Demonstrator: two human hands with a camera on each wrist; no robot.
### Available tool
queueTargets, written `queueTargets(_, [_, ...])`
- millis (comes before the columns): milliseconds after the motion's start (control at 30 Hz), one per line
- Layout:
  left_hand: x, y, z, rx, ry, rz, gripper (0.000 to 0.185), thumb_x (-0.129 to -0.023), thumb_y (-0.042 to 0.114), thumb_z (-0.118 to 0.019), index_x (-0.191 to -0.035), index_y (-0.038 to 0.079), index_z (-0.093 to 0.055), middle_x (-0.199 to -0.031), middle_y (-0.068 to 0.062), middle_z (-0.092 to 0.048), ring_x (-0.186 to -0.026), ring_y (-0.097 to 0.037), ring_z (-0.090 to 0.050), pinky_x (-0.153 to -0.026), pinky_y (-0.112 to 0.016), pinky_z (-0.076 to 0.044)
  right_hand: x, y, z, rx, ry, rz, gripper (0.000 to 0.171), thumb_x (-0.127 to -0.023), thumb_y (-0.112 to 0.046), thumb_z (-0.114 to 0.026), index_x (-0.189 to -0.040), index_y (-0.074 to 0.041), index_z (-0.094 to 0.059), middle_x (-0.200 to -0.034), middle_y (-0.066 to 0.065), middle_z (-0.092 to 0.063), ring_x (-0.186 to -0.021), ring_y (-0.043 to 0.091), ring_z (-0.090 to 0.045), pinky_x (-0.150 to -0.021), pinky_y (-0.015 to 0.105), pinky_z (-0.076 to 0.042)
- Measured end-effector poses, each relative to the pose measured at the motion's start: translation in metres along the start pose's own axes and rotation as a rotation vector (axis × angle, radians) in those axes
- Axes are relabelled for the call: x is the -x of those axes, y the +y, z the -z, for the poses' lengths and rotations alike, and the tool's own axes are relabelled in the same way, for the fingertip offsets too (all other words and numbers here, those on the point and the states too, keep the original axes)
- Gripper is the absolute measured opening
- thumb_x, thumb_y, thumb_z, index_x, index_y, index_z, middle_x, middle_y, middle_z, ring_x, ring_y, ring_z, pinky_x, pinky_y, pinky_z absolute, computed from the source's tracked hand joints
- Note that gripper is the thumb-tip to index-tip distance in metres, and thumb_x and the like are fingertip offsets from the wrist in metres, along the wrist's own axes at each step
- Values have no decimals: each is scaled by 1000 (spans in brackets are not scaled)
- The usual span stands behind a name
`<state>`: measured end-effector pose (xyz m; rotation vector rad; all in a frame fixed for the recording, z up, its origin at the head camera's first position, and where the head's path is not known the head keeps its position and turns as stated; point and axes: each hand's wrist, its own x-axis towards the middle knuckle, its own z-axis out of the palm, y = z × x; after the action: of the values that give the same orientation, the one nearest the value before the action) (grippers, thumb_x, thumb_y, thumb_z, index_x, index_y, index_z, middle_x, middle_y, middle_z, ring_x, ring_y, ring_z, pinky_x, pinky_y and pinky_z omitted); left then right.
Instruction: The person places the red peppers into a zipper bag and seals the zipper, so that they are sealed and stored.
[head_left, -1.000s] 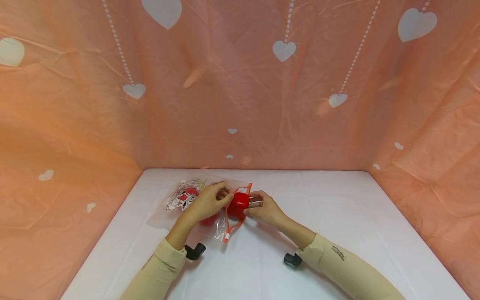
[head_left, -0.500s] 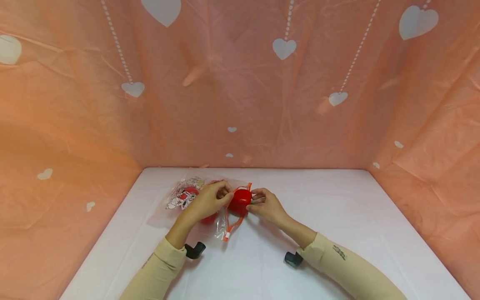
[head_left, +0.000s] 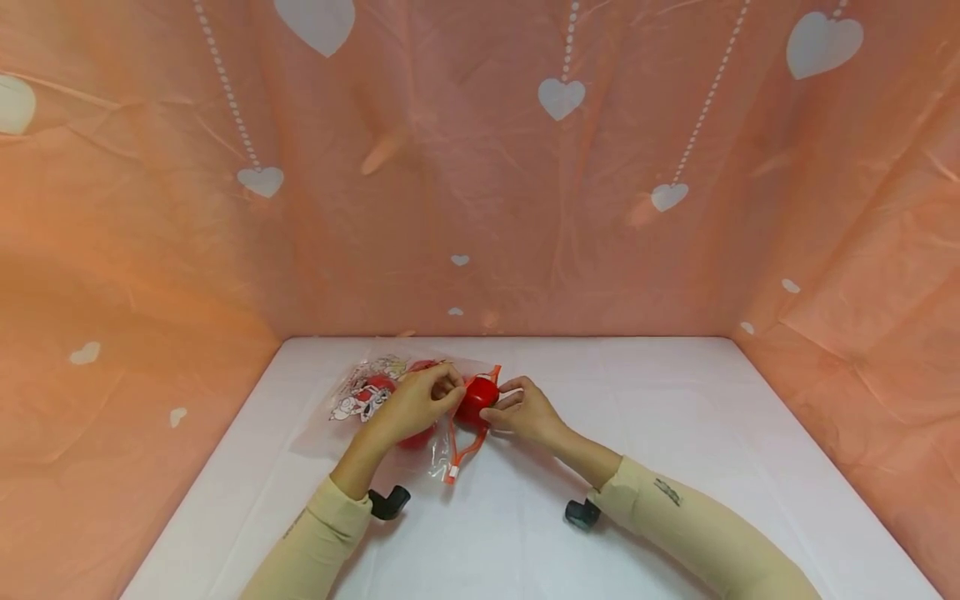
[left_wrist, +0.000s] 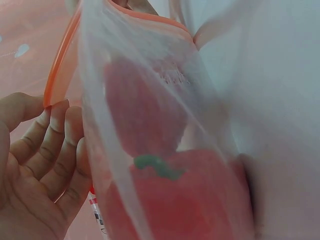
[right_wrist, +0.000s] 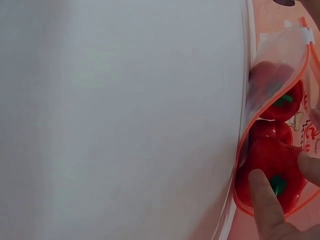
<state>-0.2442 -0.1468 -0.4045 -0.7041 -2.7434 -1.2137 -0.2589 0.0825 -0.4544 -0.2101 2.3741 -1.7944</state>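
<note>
A clear plastic zip bag (head_left: pixel 318 429) with orange edging and printed cartoon figures lies toward the back of the table. My left hand (head_left: pixel 420 404) reaches over it and pinches the orange edge (left_wrist: pixel 59 65) of its mouth. In that mouth sits a glossy red bell pepper (right_wrist: pixel 267 155), its green stem (right_wrist: pixel 278 185) facing my right hand (head_left: pixel 534 417). Thumb and fingers of that hand hold the pepper's stem end from both sides. Deeper inside, more red peppers (right_wrist: pixel 282 102) show, one of them (left_wrist: pixel 185 200) blurred through the plastic in the left wrist view.
A white cloth covers the table (head_left: pixel 480 550). Orange sheeting (head_left: pixel 480 208) with white hearts rises behind it and on both sides. A white slider (right_wrist: pixel 306 35) sits at one end of the orange edging. Black devices (head_left: pixel 390 503) hang below both wrists.
The pepper at the mouth has come slightly right, then gone back left a little. My right thumb has shifted from beside its stem onto its side. The left hand keeps its place.
</note>
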Motion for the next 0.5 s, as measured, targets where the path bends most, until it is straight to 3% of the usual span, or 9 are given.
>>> queueTargets(167, [0,-1,0,22,-1,-6,5,-103,16,-73,-105,14,-69,-96,2,-73,-88,-13,-68,-81,-32,-60,-3,0,-5,-26,-13,-6,53,-90,-4,-85,-128,6,-50,-99,21,-75,-78,19,-75,-74,29,-62])
queueTargets(500, [1,-1,1,32,5,-15,4,-104,15,-72,-104,12,-69,-94,3,-74,-87,-11,-68,-81,-31,-58,-4,-2,-17,-86,-11,10,50,-92,0,-82,-129,8,-49,-98,20,-72,-77,21,-76,-76,32,-64])
